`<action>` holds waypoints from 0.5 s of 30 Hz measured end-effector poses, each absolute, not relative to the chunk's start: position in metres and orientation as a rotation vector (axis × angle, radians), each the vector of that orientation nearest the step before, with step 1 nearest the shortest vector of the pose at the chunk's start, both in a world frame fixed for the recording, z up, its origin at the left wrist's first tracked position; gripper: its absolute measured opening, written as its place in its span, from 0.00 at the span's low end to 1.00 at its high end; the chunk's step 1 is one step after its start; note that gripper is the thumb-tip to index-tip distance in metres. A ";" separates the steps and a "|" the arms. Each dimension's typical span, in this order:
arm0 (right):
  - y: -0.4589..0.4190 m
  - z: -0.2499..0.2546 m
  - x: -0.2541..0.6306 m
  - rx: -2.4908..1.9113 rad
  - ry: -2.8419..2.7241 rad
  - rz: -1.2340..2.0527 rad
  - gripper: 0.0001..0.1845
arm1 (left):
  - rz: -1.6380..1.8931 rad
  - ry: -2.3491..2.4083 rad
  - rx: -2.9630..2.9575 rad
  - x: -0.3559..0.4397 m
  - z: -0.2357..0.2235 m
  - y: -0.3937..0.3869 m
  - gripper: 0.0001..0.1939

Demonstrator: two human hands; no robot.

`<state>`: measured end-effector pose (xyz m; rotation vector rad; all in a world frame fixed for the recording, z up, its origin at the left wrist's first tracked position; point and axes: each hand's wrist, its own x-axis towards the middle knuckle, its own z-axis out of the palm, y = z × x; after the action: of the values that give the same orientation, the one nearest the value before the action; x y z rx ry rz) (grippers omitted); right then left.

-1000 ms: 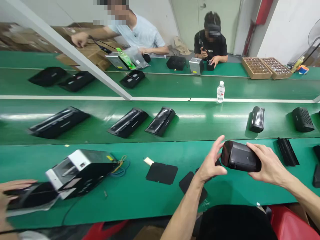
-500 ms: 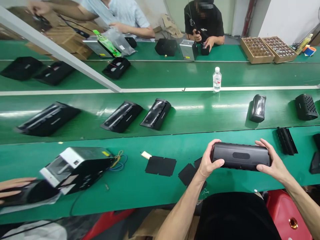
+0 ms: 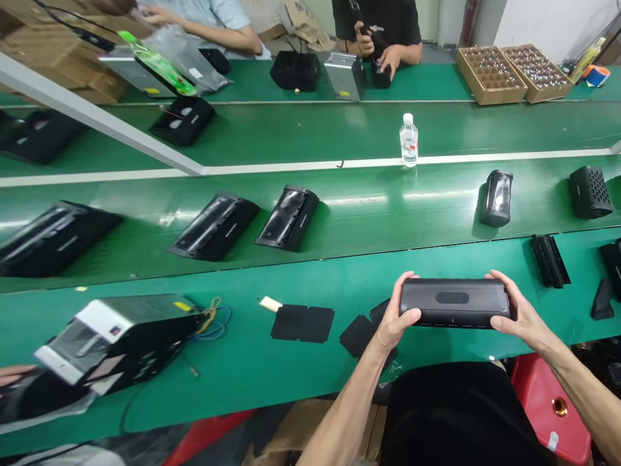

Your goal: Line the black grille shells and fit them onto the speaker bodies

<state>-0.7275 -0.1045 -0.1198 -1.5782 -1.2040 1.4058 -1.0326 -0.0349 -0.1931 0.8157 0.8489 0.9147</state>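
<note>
A long black speaker housing (image 3: 453, 301) with an oval recess on its face is held level above the green bench. My left hand (image 3: 398, 317) grips its left end, thumb in front and fingers behind. At the other end my right hand (image 3: 515, 310) holds it the same way. Black flat sheets (image 3: 358, 335) lie on the bench beside my left forearm, which partly covers them. Farther left rests another black sheet (image 3: 303, 323), with a small whitish strip (image 3: 270, 303) at its corner.
A silver-and-black machine (image 3: 121, 336) with coiled cables stands on the bench at left, near another person's hand. Several black housings (image 3: 288, 217) sit on the green belt, with a water bottle (image 3: 409, 141) beyond. Across it, two people work near divided cardboard trays (image 3: 490, 74). A red stool (image 3: 548, 408) is below right.
The view has turned slightly, and most things have shifted left in it. Both my hands keep hold of the speaker housing, which now looks more level.
</note>
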 end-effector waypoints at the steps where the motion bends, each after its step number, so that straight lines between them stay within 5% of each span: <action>1: -0.106 -0.117 -0.731 -1.577 -1.195 1.397 0.55 | 0.915 0.846 0.843 -1.035 -0.192 -0.036 0.45; 6: -0.105 -0.119 -0.743 -1.588 -1.144 1.347 0.50 | 0.981 0.897 0.920 -1.036 -0.194 -0.033 0.42; 15: -0.107 -0.109 -0.740 -1.581 -1.301 1.445 0.58 | 0.971 0.914 0.932 -1.045 -0.180 -0.041 0.42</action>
<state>-0.7402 -0.1069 -0.1090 -1.5807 -1.3006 1.4450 -1.0447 -0.0411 -0.1795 0.9316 0.9141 0.9710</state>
